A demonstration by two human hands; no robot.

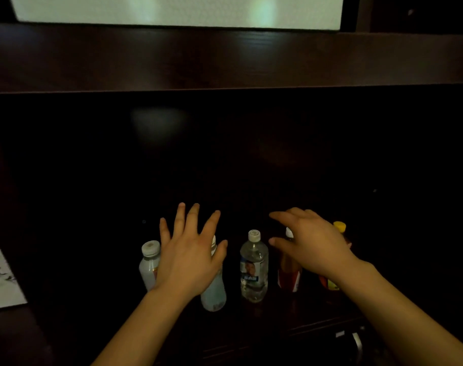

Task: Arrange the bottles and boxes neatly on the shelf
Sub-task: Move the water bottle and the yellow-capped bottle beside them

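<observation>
A dark wooden shelf unit is seen filling almost the whole view, with a pale lit panel showing above its top board at the far edge. The recess below the board is lost in shadow.

Two bare forearms are extended from the near edge over the lower shelf surface. The left hand is held flat, palm down, with all its fingers straight and spread wide, and nothing is grasped. The right hand is turned toward the left, with its fingers loosely extended and the thumb set apart beneath them. Nothing is seen held in it, though whether it touches the caps under it cannot be told.

A printed white sheet is visible at the left edge.

Five bottles are lined up in a row, upright, near the front of the shelf surface. From left to right:
- A cloudy white-capped bottle is partly covered by the left hand.
- A pale bottle is largely hidden behind that same hand.
- A clear water bottle is left in the open between the two hands.
- A red-labelled bottle has its cap overlapped by the right hand.
- A yellow-capped bottle is mostly concealed by the right wrist.

A small metallic object is glimpsed at the near right, too dim to be identified.
</observation>
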